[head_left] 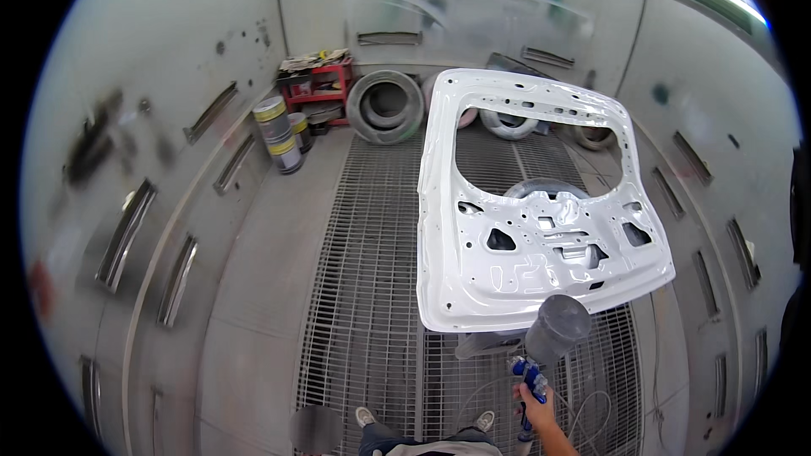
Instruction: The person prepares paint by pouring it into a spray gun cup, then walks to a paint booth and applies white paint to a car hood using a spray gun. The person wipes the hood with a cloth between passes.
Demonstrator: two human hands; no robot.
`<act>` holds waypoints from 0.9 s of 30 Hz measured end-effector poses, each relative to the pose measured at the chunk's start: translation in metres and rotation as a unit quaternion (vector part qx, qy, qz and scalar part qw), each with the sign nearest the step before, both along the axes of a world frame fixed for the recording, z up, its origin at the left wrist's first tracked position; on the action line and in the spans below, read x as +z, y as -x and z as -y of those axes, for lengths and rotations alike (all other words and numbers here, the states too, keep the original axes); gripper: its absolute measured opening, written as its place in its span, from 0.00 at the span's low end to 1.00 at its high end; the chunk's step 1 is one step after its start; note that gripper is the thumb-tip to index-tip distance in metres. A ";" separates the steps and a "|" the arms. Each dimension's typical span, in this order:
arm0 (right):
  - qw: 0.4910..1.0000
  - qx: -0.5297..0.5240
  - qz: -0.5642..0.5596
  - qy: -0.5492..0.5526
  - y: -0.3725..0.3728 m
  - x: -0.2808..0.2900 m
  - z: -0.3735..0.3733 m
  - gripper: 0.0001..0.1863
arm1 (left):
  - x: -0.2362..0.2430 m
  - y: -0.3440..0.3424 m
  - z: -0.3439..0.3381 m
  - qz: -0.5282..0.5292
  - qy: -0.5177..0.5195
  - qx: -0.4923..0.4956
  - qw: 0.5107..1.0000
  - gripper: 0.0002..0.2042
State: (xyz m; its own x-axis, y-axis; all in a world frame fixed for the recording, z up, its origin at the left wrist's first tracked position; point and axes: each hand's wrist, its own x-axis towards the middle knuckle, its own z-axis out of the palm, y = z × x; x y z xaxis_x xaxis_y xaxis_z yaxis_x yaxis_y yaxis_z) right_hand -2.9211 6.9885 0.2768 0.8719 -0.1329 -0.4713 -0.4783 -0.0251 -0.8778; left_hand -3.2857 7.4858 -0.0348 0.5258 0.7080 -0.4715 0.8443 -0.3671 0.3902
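My right hand [538,412] is closed around the handle of a blue paint spray gun [529,377]. A dark grey, cloudy cup [558,329] sits on top of the gun, just in front of the panel's lower edge. Beyond it stands a glossy white car tailgate [541,274], its inner side facing me, with a large window opening and several smaller holes. Whether the gun touches the panel cannot be told; the cup overlaps its edge in the picture. My left hand is out of the picture.
A metal floor grating [363,287] runs beneath the tailgate. A thin hose [604,401] loops over it beside my right arm. Stacked paint cans [277,131], a red shelf cart [325,84] and several tyres [385,107] stand along the back. Pale walls with metal strips enclose both sides.
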 end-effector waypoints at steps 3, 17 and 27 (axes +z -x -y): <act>1.000 -0.020 -0.002 0.023 0.002 -0.001 -0.059 0.13 | -0.019 0.014 -0.075 0.223 0.115 0.058 0.966 0.23; 0.988 -0.101 0.109 0.033 -0.067 0.009 -0.253 0.10 | -0.011 -0.058 -0.320 0.026 0.033 0.070 0.997 0.21; 0.972 -0.207 0.104 0.029 -0.192 -0.022 -0.356 0.10 | 0.055 -0.243 -0.431 0.003 -0.029 -0.077 0.997 0.25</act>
State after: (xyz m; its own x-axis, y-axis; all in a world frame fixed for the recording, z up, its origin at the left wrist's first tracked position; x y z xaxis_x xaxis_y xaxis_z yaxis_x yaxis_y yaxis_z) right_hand -2.7286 7.3442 0.2549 0.8134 -0.5140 -0.2724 -0.2705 0.0804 -0.9594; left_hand -3.0428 7.9163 0.0199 0.6322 0.6455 -0.4285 0.7746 -0.5140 0.3686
